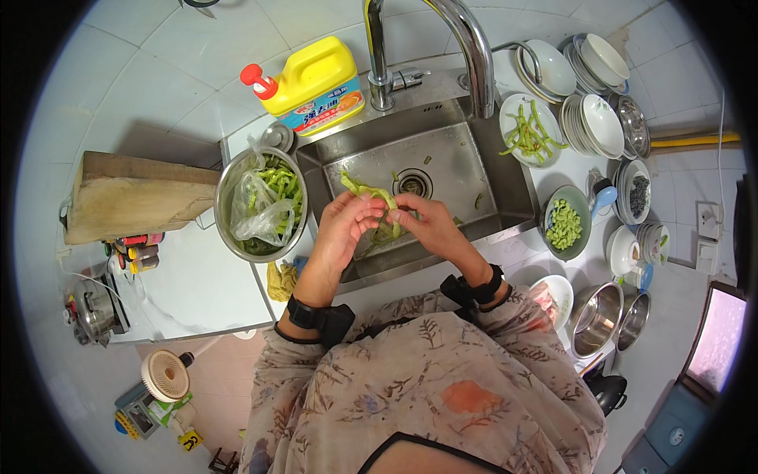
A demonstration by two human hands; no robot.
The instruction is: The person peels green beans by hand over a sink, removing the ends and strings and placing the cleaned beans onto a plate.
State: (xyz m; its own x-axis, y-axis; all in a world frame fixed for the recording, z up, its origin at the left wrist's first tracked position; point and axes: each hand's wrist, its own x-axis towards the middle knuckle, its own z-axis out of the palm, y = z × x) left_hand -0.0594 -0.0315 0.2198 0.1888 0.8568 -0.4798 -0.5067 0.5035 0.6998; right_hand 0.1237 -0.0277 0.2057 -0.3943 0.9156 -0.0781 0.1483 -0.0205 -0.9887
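Observation:
Over the stainless steel sink (441,148), my left hand (349,219) and my right hand (427,222) hold a long green bean pod (370,191) between them. The left fingers grip its middle, and my right thumb and fingers pinch its lower end. Behind and below the hands, several bean pieces (379,237) lie on the sink floor, partly hidden. The drain (413,183) sits just beyond my right hand. Left of the sink, a steel bowl (220,207) holds green beans (278,183) and a clear plastic bag (260,213). At the sink's right, a white plate (515,109) carries more bean pods (531,131).
A chrome faucet (382,71) arches over the sink beside a yellow detergent jug (320,77). On the right counter stand a bowl of shelled green beans (562,225), stacked dishes (601,124), a plate with raw meat (559,296) and a steel basin (597,320). A wooden cutting board (136,201) stands left.

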